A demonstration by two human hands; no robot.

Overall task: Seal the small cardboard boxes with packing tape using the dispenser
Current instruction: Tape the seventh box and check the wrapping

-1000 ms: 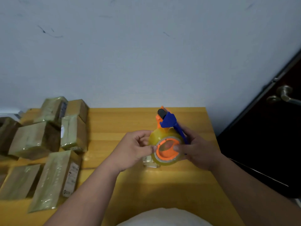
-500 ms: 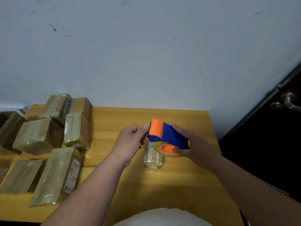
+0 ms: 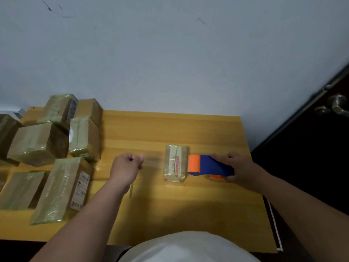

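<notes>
Right hand grips dispenser beside the box mid-desk. Left hand is pinched shut, seemingly on the blurry tape end, apart from box. Risk: tape stretched in air may twist or self-stick; the unheld box may slide.
</notes>
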